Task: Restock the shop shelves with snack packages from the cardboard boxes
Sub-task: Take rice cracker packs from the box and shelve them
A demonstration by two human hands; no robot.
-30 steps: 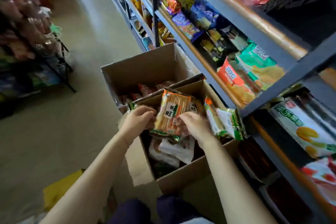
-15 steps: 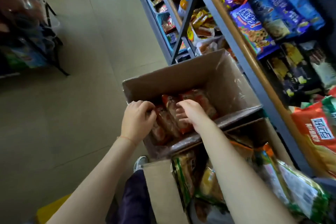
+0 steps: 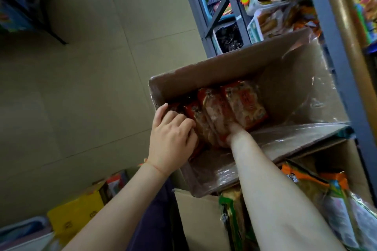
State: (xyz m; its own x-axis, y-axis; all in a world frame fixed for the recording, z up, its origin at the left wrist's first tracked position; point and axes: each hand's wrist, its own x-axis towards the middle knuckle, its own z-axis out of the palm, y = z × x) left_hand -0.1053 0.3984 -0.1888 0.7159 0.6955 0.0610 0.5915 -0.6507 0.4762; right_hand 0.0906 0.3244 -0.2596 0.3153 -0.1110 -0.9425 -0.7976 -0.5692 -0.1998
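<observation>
An open cardboard box (image 3: 224, 69) stands on the floor against the shelves (image 3: 336, 51). Several red snack packages (image 3: 244, 104) lie in a row at its bottom. My left hand (image 3: 171, 136) reaches over the box's left wall, its fingers curled round the left end of that row. My right hand (image 3: 234, 130) is pushed down among the packages, and only the wrist and the heel of the hand show; the fingers are hidden under the wrappers.
A second, nearer box (image 3: 195, 210) holds green and orange snack packs (image 3: 306, 185) under my right forearm. Stocked blue metal shelves run along the right. A yellow carton (image 3: 75, 214) sits at lower left, and a dark display rack (image 3: 20, 6) stands across the tiled aisle.
Both hands left the orange pack in the near box and went into the far box. My right hand has since dug in deeper among the red packages.
</observation>
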